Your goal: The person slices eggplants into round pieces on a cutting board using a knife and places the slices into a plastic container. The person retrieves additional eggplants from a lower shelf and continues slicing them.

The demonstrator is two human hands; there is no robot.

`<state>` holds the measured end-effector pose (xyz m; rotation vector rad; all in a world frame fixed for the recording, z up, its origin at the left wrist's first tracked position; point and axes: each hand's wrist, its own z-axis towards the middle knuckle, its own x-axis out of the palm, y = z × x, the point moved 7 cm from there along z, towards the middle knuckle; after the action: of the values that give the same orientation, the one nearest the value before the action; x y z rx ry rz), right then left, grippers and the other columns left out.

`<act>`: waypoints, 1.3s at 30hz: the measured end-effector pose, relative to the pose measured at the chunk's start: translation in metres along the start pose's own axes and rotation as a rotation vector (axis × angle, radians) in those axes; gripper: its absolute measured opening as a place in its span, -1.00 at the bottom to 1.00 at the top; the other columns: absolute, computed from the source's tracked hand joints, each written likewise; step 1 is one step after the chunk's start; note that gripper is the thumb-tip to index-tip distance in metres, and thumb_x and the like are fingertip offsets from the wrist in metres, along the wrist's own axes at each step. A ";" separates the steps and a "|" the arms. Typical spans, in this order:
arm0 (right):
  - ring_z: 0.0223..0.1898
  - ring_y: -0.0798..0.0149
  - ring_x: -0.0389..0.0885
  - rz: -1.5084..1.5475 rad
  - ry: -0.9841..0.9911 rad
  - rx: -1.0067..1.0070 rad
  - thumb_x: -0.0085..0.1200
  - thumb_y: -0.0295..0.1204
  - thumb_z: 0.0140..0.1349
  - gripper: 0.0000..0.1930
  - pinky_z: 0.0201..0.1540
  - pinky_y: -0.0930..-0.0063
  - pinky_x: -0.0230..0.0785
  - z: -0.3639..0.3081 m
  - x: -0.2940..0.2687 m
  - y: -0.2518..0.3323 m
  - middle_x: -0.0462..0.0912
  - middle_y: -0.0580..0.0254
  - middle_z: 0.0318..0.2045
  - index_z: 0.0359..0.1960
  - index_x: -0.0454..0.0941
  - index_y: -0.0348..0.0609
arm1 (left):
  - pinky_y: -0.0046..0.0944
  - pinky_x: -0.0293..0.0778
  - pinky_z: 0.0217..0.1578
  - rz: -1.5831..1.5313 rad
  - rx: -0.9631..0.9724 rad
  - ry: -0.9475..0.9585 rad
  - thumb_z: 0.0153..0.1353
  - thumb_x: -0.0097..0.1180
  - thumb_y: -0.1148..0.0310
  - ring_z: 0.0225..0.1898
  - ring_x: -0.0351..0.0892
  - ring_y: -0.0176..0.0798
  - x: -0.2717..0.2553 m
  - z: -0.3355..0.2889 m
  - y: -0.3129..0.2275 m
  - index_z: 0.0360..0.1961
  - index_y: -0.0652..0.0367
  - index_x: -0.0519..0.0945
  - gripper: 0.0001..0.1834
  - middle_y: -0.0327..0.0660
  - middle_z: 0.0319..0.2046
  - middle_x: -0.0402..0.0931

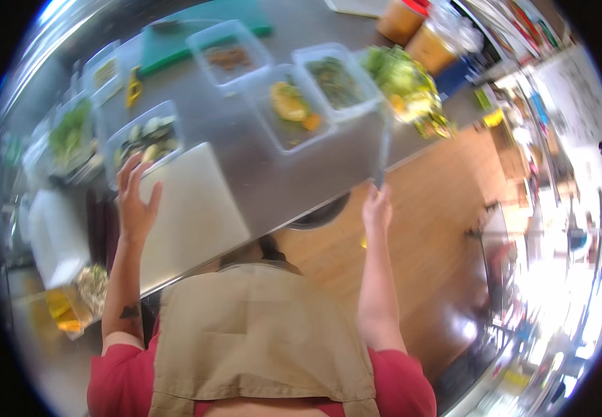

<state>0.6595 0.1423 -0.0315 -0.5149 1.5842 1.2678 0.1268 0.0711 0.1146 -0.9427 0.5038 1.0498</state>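
Gripping a knife (385,142) at its lower end, the right hand (378,207) is closed, with the long, narrow, pale-grey blade pointing away from the body toward a heap of leafy greens (391,69); motion blurs its outline. The left hand (137,208) is empty, its fingers spread above the upper left part of a white cutting board (196,201). Its fingertips overlap the near side of a clear tub of green and pale vegetable pieces (151,135); whether they touch it, I cannot tell.

Farther back on the grey counter (259,181) stand three more clear tubs: one with brown pieces (228,57), one with yellow and orange pieces (289,102), and, just beside that, one with chopped greens (335,78). A green cutting board (165,52) lies at the back, near a yellow-handled item (133,88).
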 end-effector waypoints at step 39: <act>-0.83 0.44 0.33 0.777 0.587 0.392 -0.14 -0.11 0.47 -0.70 -0.83 0.49 0.26 -0.150 0.025 -0.022 0.37 0.32 -0.68 -0.09 0.33 -0.09 | -0.01 0.37 0.01 0.142 -0.155 0.433 0.00 0.33 0.46 0.00 0.44 0.04 0.015 -0.124 0.031 0.24 0.07 0.42 -0.30 -0.08 -0.03 0.45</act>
<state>0.6024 0.0057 -0.0716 0.0163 2.6220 1.3554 0.1148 -0.0205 0.0255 -1.2971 0.8658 1.0237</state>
